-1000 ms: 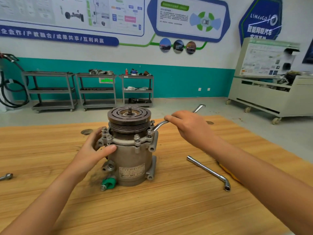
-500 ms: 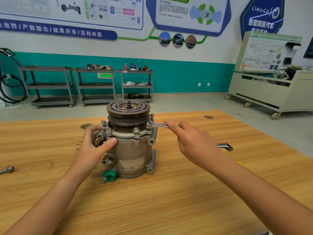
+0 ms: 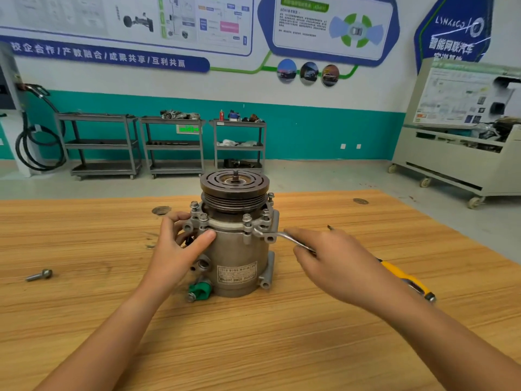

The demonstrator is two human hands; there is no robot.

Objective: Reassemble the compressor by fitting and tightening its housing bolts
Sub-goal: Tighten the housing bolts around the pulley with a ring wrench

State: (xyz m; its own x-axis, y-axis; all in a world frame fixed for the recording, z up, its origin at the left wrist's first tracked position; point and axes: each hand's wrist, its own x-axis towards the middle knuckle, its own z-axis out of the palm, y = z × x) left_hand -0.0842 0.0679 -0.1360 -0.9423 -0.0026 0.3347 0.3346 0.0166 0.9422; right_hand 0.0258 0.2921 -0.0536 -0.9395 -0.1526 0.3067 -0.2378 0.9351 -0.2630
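Grey cylindrical metal compressor (image 3: 239,258), upright on wooden counter (image 3: 84,306); left hand (image 3: 174,249) clasping its left flank; right hand (image 3: 332,261), just right of it, gripping slim silver wrench (image 3: 284,235) reaching its flange.

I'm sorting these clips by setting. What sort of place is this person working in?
Probably a car-repair training workshop: teaching boards cover the wall, metal shelf carts stand below them, and a wheeled demonstration bench stands beyond the wooden table holding the compressor.
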